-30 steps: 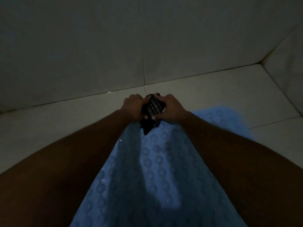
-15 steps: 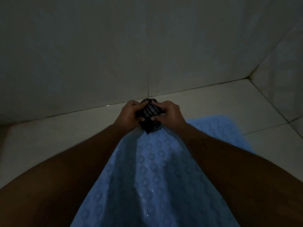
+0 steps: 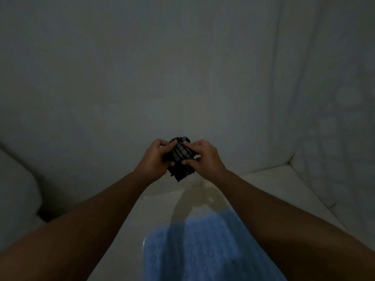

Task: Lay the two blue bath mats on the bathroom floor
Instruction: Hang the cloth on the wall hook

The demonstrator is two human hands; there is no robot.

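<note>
Two pale walls fill most of the dim view: the back wall and a side wall that meets it in a corner at the right. Below them runs the light floor. Flat on it in the lower middle lies one blue bath mat with a dotted texture, its sides crossed by both forearms and its far end in shadow. A pale rounded object stands at the left edge, too dim to identify. In front of the back wall, the left hand and right hand share a small dark striped cloth; each grip is closed on it, fingers and thumbs pinching its sides. Half a second earlier the hands held the cloth just over the mat's far end; now the view has lifted, bare floor separates them from the mat, and the rounded object has come into sight.
</note>
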